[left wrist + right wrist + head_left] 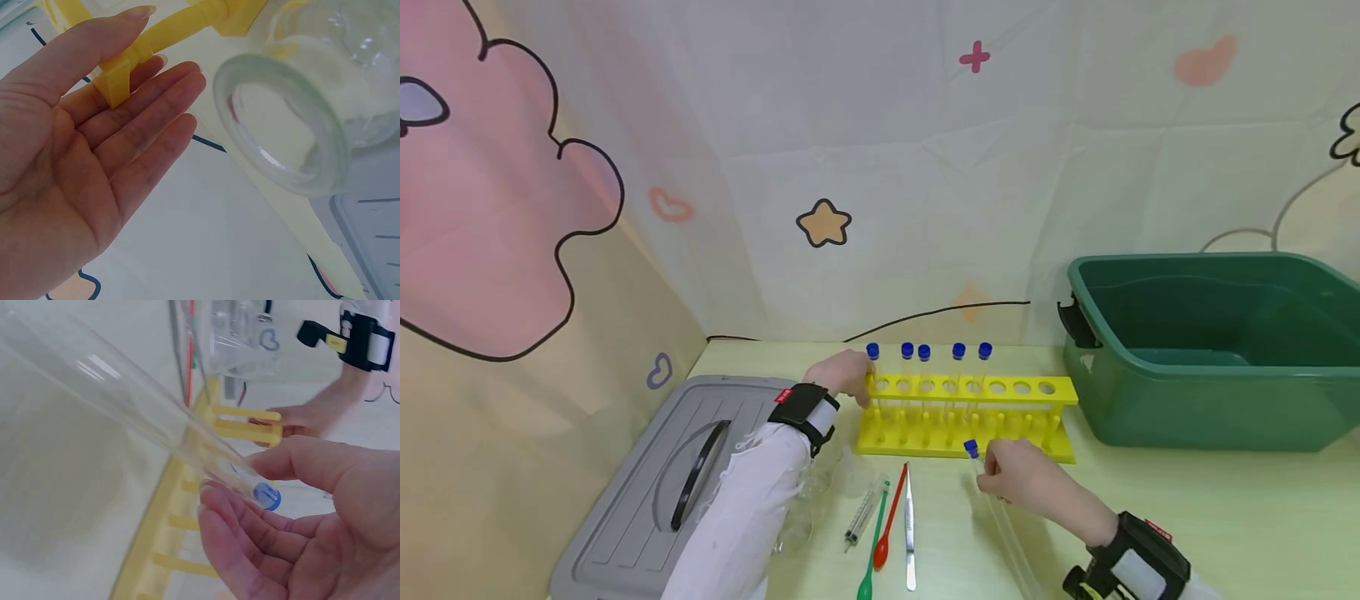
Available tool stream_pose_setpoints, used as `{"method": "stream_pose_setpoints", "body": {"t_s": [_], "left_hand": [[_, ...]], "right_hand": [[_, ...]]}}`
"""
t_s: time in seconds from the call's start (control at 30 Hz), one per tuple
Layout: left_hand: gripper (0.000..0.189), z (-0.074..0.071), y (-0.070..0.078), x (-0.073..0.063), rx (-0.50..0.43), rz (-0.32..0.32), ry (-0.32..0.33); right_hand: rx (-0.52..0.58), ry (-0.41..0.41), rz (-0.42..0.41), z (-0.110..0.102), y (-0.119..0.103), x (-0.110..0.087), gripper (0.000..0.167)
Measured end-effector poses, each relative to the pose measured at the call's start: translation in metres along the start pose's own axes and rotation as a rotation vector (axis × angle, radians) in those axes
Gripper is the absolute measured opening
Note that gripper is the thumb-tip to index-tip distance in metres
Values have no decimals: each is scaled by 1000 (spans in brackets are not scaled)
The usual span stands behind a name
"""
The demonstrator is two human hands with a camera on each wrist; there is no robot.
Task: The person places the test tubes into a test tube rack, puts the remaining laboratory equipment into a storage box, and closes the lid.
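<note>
At the left end of the yellow test tube rack (966,447), my left hand (847,372) grips the end of the frame. The left wrist view has the thumb (119,34) on one side of the yellow plastic and fingers behind it. Several blue-capped test tubes (958,352) stand upright in the rack's left and middle holes. In front of the rack, my right hand (1026,479) pinches another clear test tube (1009,537) just below its blue cap (267,495). That tube is tilted, its cap end toward the rack and its body slanting down to the near side.
A syringe (861,512), a green spoon (878,527), a red spoon (891,521) and tweezers (910,533) lie before the rack. Clear glassware (369,94) stands by the left forearm. A grey lid (617,517) lies left, a green bin (1202,408) stands right.
</note>
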State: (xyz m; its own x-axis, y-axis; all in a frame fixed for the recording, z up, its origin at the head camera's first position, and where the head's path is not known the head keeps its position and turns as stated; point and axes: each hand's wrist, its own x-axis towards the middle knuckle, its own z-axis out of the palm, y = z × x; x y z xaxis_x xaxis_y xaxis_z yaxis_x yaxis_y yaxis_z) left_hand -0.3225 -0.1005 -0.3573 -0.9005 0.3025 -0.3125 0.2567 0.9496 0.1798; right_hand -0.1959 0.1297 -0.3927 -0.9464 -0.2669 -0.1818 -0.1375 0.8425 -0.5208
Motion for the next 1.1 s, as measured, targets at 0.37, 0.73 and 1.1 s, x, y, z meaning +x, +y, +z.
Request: {"method": "stream_pose_setpoints", "body": {"t_s": [0.37, 0.73, 1.1], "left_hand": [[39, 2, -2, 6, 8, -3, -4], [45, 1, -1, 4, -1, -4, -12], [43, 2, -2, 5, -11, -9, -12]], "right_hand": [[107, 235, -131, -38, 2, 0, 11], [119, 361, -165, -65, -2, 0, 13], [130, 720, -333, -80, -4, 13, 12]]}}
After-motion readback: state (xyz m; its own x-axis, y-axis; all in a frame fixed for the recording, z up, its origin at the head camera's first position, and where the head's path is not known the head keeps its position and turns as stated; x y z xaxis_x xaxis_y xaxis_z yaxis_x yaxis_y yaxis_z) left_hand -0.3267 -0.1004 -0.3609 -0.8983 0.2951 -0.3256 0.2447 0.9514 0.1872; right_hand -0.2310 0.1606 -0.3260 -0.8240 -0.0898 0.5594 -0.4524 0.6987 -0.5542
